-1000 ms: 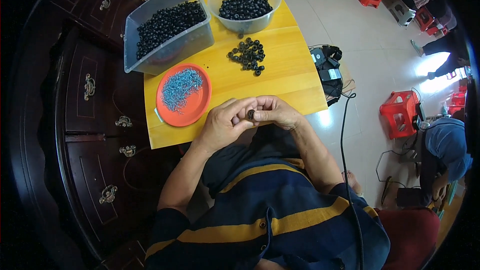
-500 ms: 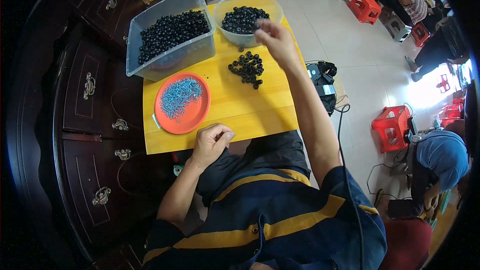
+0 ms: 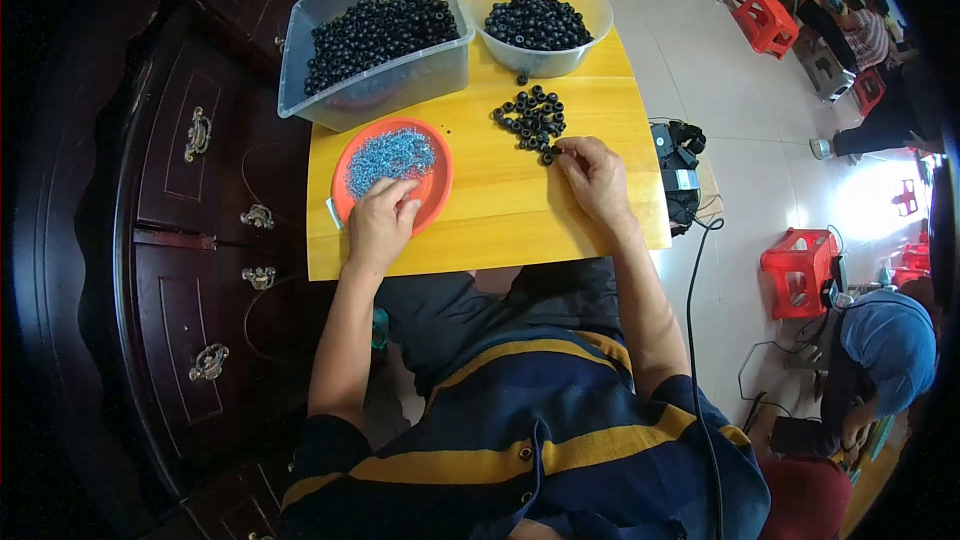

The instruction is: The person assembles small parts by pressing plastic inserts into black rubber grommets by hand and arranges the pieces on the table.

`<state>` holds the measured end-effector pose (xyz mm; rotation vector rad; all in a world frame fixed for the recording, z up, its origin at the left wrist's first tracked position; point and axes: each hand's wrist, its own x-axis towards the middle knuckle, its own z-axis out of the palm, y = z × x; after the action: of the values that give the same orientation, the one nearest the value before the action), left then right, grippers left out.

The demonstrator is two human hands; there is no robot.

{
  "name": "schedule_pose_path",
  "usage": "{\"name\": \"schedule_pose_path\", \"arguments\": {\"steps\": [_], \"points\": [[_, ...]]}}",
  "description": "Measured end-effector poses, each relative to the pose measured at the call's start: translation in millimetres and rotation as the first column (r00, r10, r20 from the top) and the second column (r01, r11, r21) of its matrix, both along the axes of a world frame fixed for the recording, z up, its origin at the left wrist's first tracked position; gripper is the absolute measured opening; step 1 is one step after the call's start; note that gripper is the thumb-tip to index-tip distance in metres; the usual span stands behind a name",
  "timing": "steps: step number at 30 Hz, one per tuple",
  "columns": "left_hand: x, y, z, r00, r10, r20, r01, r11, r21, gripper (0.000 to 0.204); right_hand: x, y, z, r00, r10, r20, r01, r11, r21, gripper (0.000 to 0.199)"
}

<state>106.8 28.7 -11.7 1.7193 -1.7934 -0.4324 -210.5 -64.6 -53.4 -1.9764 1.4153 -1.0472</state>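
Over the near part of an orange plate (image 3: 436, 202), my left hand (image 3: 382, 220) has its fingertips drawn together beside small silvery-blue screw-like pieces (image 3: 385, 155). Whatever lies between those fingertips is too small to make out. My right hand (image 3: 598, 178) is at the near edge of a loose pile of small round black parts (image 3: 530, 116), some showing a hole. Its thumb and forefinger pinch one black part (image 3: 557, 150), with another lying right beside it.
A large clear bin (image 3: 375, 92) and a round clear tub (image 3: 545, 62), both holding black parts, stand at the back of the yellow table (image 3: 500, 225). Dark wooden drawers (image 3: 175, 150) rise at the left. Red stools (image 3: 795, 275) and other people are at the right.
My right hand has come from the tub's rim down to the loose pile. My left hand has moved from the table's front edge onto the orange plate. The view has shifted slightly.
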Motion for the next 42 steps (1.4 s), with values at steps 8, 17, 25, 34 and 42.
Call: {"name": "schedule_pose_path", "arguments": {"steps": [8,17,25,34,42], "points": [[3.7,-16.9,-12.4,0.975,-0.054,0.217,0.062,0.998,-0.027,0.018,7.1,3.4,-4.4,0.995,-0.035,-0.095,0.022,0.990,-0.138,0.017],[6.2,-16.3,-15.7,0.975,-0.096,0.198,0.106,0.994,-0.041,0.015,8.4,3.3,-2.3,0.996,-0.023,-0.090,0.007,0.984,-0.176,0.019],[6.0,-18.1,-11.6,0.944,-0.132,0.302,0.124,0.991,0.046,0.012,13.1,11.2,1.0,0.994,0.066,-0.082,-0.079,0.983,-0.163,0.018],[15.1,-18.7,-15.6,0.952,-0.205,0.228,0.211,0.978,0.001,0.013,17.3,5.6,-4.4,0.963,0.139,-0.233,-0.188,0.960,-0.207,0.021],[11.2,-17.5,-8.0,0.922,-0.185,0.340,0.180,0.983,0.048,0.009,13.8,10.6,-0.5,0.981,0.112,-0.156,-0.141,0.972,-0.190,0.020]]}}
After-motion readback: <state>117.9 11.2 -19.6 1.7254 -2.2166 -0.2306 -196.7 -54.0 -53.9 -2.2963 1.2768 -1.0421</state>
